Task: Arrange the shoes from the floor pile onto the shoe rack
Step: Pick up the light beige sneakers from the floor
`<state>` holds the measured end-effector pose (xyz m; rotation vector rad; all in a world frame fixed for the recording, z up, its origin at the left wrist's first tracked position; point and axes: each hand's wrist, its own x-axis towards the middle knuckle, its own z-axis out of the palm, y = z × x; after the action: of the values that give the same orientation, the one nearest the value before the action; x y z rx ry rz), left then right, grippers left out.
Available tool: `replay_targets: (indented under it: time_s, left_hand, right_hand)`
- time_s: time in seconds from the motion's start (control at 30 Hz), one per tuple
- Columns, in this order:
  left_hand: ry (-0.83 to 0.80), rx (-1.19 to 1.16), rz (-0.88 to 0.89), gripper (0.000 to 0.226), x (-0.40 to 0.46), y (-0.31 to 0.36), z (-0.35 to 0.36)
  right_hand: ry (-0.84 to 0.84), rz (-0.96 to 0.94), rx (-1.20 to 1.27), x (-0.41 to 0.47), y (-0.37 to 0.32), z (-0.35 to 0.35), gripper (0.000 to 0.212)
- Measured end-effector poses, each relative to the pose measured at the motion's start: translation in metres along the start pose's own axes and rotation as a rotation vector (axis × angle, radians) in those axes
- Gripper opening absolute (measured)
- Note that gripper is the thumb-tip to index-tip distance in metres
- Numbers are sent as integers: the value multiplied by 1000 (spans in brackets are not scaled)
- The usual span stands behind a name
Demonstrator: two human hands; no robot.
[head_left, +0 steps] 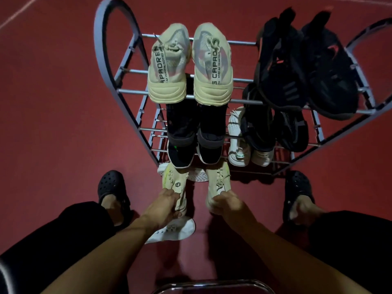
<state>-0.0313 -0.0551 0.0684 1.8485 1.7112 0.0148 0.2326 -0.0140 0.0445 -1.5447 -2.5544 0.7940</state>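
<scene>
- Gripping a pale cream sneaker [177, 186] by its heel collar, the left hand [164, 205] is closing its fingers around the back of the shoe, toe pointing toward the shoe rack [118, 66].
- Holding a second cream sneaker [218, 183] the same way, the right hand [226, 203] is wrapping tightly around its heel; this one sits just beside the first, both at the foot of the rack.
- Lying on the red floor [53, 113] under the left wrist, a white sneaker [174, 231] is resting on its side; another white sole [197, 175] is peeking out between the two held shoes.
- Sitting on the top tier, a cream pair with lettered straps [191, 66] is facing away, and a black pair [307, 68] is resting to its right.
- Filling the lower tiers, dark shoes [195, 128] are lining up on the left, with a white pair [241, 143] and more black ones [290, 130] on the right.
- Wearing black clogs [111, 187], the person's feet are standing on either side of the rack's front.
</scene>
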Motion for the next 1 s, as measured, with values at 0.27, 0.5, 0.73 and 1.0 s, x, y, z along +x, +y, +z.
replay_targets:
  time_s: [0.27,0.5,0.73,1.0]
  left_hand:
    - [9,-7,48,32,17,-6,24]
    - [5,11,10,28,52,-24,28]
    - [-219,34,54,27,39,-29,29]
    - [-237,9,89,21,2,-15,22]
  right_hand:
    - [-55,13,138,14,-16,20,6]
    - [-91,-12,117,59,3,20,15]
    - [-266,-176,158,43,-5,6,26]
    - [-214,85,464,-8,-15,13,22]
